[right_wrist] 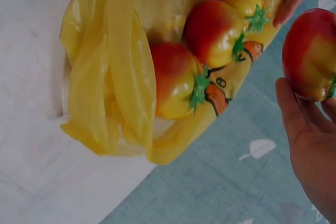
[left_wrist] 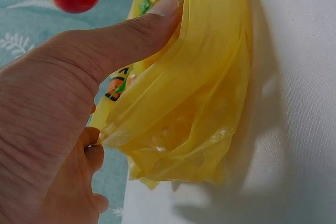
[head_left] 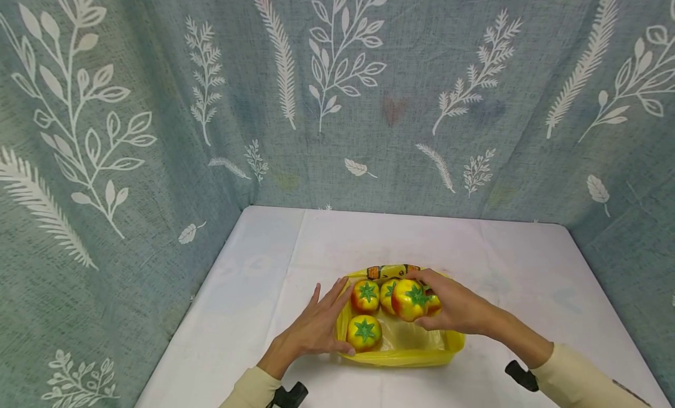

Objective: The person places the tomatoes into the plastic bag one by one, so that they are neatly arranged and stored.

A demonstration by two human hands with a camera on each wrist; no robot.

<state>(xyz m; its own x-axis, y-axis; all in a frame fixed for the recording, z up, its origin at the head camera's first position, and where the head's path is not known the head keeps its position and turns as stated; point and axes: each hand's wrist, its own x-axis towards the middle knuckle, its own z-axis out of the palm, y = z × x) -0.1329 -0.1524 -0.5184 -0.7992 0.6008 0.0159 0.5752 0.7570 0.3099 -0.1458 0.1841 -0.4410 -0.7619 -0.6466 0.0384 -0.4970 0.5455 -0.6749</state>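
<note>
In the head view, a yellow plastic bag (head_left: 416, 357) lies spread wide on the table with several toy tomatoes inside, yellow-red with green star-shaped leaves. One toy tomato (head_left: 364, 333) sits in its front left corner, another toy tomato (head_left: 365, 296) behind it. My right hand (head_left: 456, 305) grips a toy tomato (head_left: 409, 300) between thumb and fingers, raised over the bag; the right wrist view shows this apart from the others. At the bag's left side, my left hand (head_left: 316, 323) rests with fingers extended along the rim. Its thumb (left_wrist: 152, 22) laps over the bag's edge in the left wrist view.
A white-covered table (head_left: 253, 279) carries the bag near its front. Blue-green leaf-patterned cloth (head_left: 358, 156) hangs behind it and along both sides. The bag's printed face (right_wrist: 220, 82) shows on its far flap.
</note>
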